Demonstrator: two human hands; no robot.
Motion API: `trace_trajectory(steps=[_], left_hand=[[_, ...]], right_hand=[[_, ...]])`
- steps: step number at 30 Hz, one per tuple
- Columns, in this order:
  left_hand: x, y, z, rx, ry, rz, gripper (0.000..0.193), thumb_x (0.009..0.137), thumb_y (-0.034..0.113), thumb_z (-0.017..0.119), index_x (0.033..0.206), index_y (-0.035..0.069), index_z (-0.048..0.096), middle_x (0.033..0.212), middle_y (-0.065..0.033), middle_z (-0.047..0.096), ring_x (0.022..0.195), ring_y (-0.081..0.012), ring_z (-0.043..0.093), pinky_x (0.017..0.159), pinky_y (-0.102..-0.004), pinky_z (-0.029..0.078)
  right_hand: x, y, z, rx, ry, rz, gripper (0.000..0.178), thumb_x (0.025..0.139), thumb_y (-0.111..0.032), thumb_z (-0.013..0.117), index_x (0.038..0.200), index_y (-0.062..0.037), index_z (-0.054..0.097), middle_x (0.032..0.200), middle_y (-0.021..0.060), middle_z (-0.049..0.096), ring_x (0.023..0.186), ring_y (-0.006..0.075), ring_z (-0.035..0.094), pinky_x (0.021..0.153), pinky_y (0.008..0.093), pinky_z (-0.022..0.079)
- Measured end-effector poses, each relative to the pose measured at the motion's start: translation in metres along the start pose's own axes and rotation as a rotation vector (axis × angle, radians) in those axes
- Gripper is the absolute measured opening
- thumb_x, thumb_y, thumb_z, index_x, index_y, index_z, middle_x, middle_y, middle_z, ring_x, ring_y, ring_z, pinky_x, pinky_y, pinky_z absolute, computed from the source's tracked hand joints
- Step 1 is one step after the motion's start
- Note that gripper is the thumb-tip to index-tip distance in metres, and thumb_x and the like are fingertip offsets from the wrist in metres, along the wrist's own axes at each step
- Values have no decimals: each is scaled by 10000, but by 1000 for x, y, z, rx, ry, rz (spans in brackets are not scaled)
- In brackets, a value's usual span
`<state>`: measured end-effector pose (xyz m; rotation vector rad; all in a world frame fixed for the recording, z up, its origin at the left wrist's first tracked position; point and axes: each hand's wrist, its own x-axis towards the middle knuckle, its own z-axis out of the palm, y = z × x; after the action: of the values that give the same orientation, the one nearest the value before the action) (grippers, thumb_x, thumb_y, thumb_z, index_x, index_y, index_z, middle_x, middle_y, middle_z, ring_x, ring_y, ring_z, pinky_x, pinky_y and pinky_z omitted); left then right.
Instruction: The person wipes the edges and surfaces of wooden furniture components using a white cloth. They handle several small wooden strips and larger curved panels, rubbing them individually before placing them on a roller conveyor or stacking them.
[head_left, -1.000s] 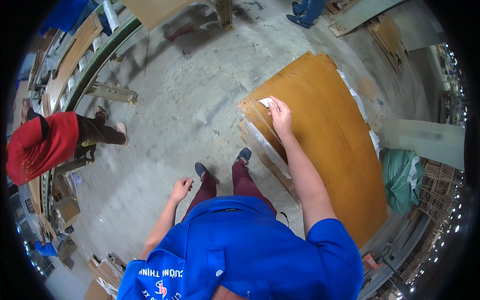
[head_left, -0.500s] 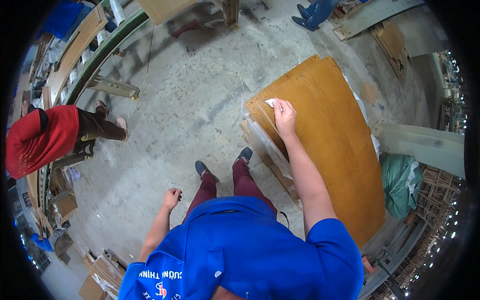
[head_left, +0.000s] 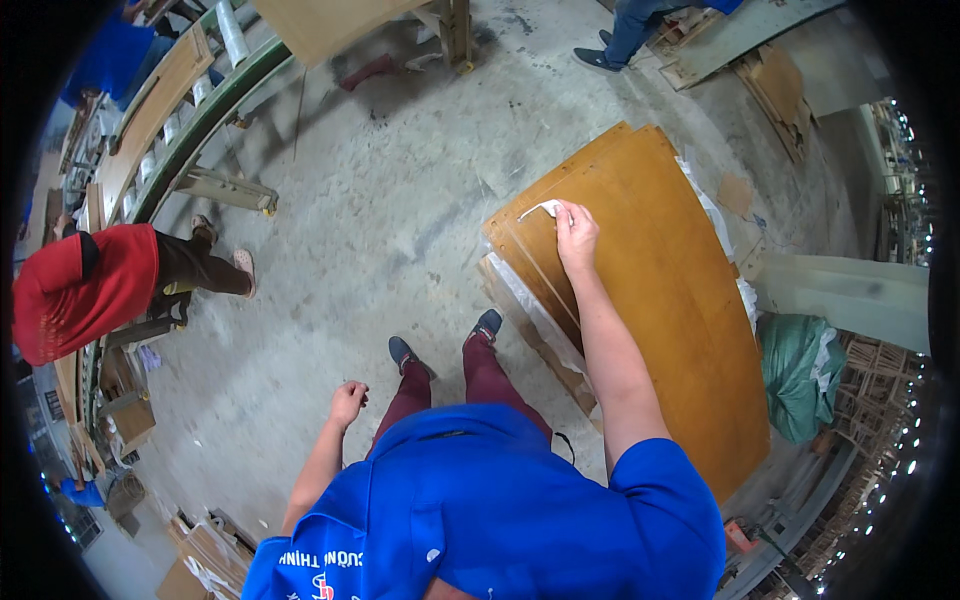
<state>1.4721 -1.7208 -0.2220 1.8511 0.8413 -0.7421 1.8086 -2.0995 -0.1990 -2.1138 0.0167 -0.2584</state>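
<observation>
The left hand (head_left: 349, 402) has free floor (head_left: 250, 350) beside it; the brown panel (head_left: 670, 340) blocks the right hand (head_left: 577, 238) below

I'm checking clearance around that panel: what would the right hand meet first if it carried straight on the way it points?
Past the white piece it holds, the right hand seems free across the brown panel to its far edge, with floor beyond; whether it skims or clears the surface is unclear.

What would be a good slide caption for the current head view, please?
Right hand pinches a white piece over a brown panel; left hand hangs away from it.
</observation>
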Motion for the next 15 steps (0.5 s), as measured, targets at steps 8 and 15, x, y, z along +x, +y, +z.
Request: trace_trajectory(steps=[8,15], left_hand=[[-12,15,9,60,13,-63,283,874,247,498,855,-1,634,687,-95,643,597,-153,612,584,-293,495],[-12,37,25,97,-7,-88,278,876,242,493,868,3,637,696,-94,644,608,-154,615,600,-288,498]], right_hand=[[58,29,-27,-31,162,-16,169,836,-137,569,898,7,631,843,162,620,772,302,604,698,360,480],[87,40,-44,-128,207,-30,148,832,-132,569,885,-7,630,838,155,618,759,303,602,684,367,481]])
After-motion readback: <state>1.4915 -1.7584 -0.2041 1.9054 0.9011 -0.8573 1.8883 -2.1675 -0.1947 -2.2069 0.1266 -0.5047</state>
